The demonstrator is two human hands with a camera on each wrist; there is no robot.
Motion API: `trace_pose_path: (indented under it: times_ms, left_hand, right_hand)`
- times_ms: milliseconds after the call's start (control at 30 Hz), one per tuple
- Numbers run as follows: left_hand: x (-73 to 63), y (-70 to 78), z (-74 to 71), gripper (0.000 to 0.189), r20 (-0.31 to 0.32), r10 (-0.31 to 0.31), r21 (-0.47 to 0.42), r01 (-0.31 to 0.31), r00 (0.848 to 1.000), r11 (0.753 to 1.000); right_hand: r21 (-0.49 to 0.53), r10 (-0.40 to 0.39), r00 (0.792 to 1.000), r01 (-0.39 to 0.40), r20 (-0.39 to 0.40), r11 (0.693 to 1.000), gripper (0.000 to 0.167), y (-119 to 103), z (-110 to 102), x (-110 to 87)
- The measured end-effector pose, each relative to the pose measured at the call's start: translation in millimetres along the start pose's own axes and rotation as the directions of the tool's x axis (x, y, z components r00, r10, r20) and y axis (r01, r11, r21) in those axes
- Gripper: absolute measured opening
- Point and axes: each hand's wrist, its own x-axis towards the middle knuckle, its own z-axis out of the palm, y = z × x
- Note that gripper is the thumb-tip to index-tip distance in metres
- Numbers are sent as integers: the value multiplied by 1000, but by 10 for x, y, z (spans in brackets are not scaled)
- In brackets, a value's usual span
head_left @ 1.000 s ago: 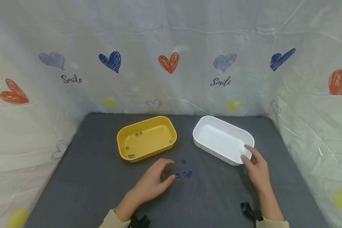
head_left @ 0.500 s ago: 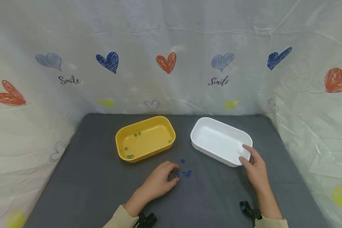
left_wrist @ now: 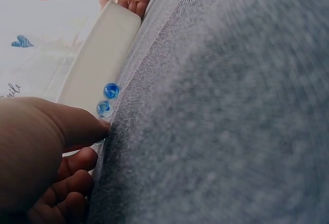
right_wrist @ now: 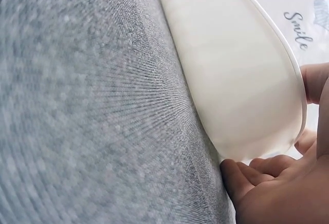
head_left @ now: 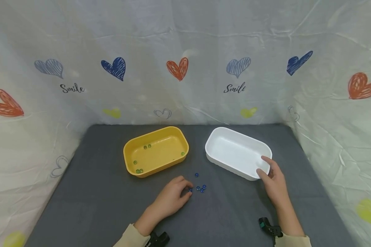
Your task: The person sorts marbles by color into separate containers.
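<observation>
My left hand [head_left: 170, 197] is low over the cloth, thumb and forefinger pinching a blue glass marble [head_left: 190, 189]. The left wrist view shows most of that marble hidden behind the thumb tip. Just to its right lie several more blue marbles [head_left: 198, 188], with one [head_left: 196, 175] a little farther back. My right hand [head_left: 275, 185] grips the near right end of a white tray [head_left: 238, 152], its thumb and forefinger over the rim. In the right wrist view the other fingers [right_wrist: 239, 178] are curled against the outside of the tray's end.
A yellow tray [head_left: 156, 152] stands back left, holding several green marbles [head_left: 149, 146]. Grey cloth [head_left: 222, 212] covers the table. White sheeting [head_left: 204, 34] printed with hearts hangs behind and at both sides.
My left hand has moved a little right and its thumb and forefinger have closed on the nearest blue marble. My right hand stays on the white tray. The whole view has drifted slightly.
</observation>
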Motion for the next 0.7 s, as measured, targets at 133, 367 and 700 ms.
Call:
trace_pose_path:
  times_ms: [133,367,700]
  left_hand:
    - [-4,0,-7,15,-5,0,1,0,1000,1000]
    - [3,12,-33,13,-9,-23,-64,23,1000,998]
    - [56,40,-106,14,-30,-25,-155,20,999,988]
  right_hand:
    - [-3,-4,1000,4,0,1000,58,3,5,0]
    - [-1,-3,1000,3,-2,1000,58,19,7,-3]
    - [-1,0,1000,0,1,1000,58,25,13,0]
